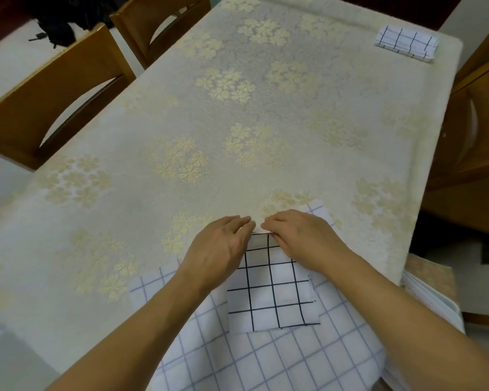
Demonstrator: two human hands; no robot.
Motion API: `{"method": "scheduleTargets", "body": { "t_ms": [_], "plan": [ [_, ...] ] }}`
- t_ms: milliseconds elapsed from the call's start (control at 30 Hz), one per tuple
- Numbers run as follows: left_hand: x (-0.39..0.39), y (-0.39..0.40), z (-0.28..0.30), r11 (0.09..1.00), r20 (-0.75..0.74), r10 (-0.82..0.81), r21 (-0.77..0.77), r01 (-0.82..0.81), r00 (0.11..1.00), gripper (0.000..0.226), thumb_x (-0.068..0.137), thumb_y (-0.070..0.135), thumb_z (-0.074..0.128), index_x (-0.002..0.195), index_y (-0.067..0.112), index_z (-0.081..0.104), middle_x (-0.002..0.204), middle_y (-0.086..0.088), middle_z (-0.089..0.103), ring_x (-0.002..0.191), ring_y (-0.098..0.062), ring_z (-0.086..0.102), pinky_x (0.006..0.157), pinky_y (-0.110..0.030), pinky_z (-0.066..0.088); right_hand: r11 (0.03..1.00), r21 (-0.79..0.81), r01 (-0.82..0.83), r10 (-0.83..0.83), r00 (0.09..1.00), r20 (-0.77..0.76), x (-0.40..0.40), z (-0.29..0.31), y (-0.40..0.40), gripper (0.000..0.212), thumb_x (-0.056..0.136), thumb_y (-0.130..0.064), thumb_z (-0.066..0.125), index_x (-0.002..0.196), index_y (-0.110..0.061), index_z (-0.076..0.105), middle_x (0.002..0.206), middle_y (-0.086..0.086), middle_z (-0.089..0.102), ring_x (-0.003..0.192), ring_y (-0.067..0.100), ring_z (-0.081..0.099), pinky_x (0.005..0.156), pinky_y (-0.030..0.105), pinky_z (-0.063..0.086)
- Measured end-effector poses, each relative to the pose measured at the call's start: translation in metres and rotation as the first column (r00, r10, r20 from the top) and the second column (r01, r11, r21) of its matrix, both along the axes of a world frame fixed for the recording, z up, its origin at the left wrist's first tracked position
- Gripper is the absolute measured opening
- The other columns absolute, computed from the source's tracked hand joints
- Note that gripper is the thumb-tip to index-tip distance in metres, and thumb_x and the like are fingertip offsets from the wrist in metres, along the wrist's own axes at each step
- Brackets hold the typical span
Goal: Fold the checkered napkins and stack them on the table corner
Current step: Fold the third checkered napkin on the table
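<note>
Right at the near edge of the tabletop sits a folded napkin, white with bold dark grid lines, a compact strip lying on top of an unfolded napkin with a paler blue check. Both hands are on the folded piece's far end. The left hand lies over its far left corner, fingers bent down onto the cloth; the right hand does the same on the far right, fingertips pinching at the top edge. The two hands nearly touch, and they hide that edge, so exactly how it is gripped is hard to make out. A small white corner pokes out beyond the right hand. The spread napkin runs off the bottom of the view. Way over at the far right corner rests another folded checkered napkin. The floral cloth covers the table; wooden chairs stand along the left, another partly cut off at right.
</note>
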State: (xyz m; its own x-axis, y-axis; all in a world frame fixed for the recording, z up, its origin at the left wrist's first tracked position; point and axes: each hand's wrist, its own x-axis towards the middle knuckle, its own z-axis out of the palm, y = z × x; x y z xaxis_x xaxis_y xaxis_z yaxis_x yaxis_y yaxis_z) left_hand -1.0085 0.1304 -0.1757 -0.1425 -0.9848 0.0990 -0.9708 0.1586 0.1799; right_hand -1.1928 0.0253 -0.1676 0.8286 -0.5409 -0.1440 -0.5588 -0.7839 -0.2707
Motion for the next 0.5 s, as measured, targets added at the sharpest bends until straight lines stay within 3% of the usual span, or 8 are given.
{"method": "scheduleTargets", "body": {
  "t_ms": [133, 267, 367, 500],
  "plan": [
    [-0.019, 0.028, 0.017, 1.0, -0.031, 0.014, -0.001, -0.014, 0.999, 0.054, 0.064, 0.002, 0.089, 0.115, 0.005, 0.072, 0.111, -0.013, 0.074, 0.091, -0.029, 0.073, 0.072, -0.034, 0.06, 0.999, -0.036, 0.039, -0.037, 0.998, 0.043, -0.022, 0.007, 0.033, 0.042, 0.095, -0.016, 0.063, 0.136, -0.024, 0.059, 0.137, 0.003, 0.061, 0.117, 0.029, 0.062, 0.083, 0.043, 0.056],
    [-0.044, 0.066, 0.026, 0.999, -0.072, 0.027, -0.031, -0.03, 0.997, 0.06, 0.062, -0.001, 0.089, 0.118, 0.009, 0.071, 0.115, -0.009, 0.073, 0.098, -0.026, 0.071, 0.079, -0.033, 0.058, 0.99, -0.108, 0.088, -0.075, 0.99, 0.122, -0.047, 0.002, 0.079, 0.057, 0.077, -0.008, 0.082, 0.131, -0.02, 0.064, 0.131, 0.005, 0.066, 0.118, 0.03, 0.064, 0.085, 0.043, 0.057],
    [-0.064, 0.097, 0.017, 0.999, -0.088, 0.035, -0.036, -0.038, 0.995, 0.061, 0.065, -0.003, 0.086, 0.122, 0.008, 0.068, 0.119, -0.008, 0.072, 0.106, -0.026, 0.069, 0.086, -0.034, 0.057, 0.985, -0.135, 0.108, -0.083, 0.98, 0.179, -0.069, -0.01, 0.116, 0.07, 0.073, 0.0, 0.083, 0.135, -0.02, 0.06, 0.136, 0.005, 0.062, 0.127, 0.029, 0.058, 0.096, 0.043, 0.054],
    [-0.085, 0.13, -0.011, 0.999, -0.086, 0.052, 0.006, -0.052, 0.995, 0.063, 0.065, -0.003, 0.086, 0.124, 0.007, 0.067, 0.124, -0.01, 0.069, 0.116, -0.029, 0.065, 0.096, -0.038, 0.054, 0.984, -0.151, 0.09, -0.06, 0.979, 0.194, -0.087, -0.038, 0.152, 0.07, 0.074, 0.005, 0.079, 0.138, -0.016, 0.058, 0.14, 0.009, 0.058, 0.132, 0.032, 0.053, 0.104, 0.048, 0.049]
  ]
}}
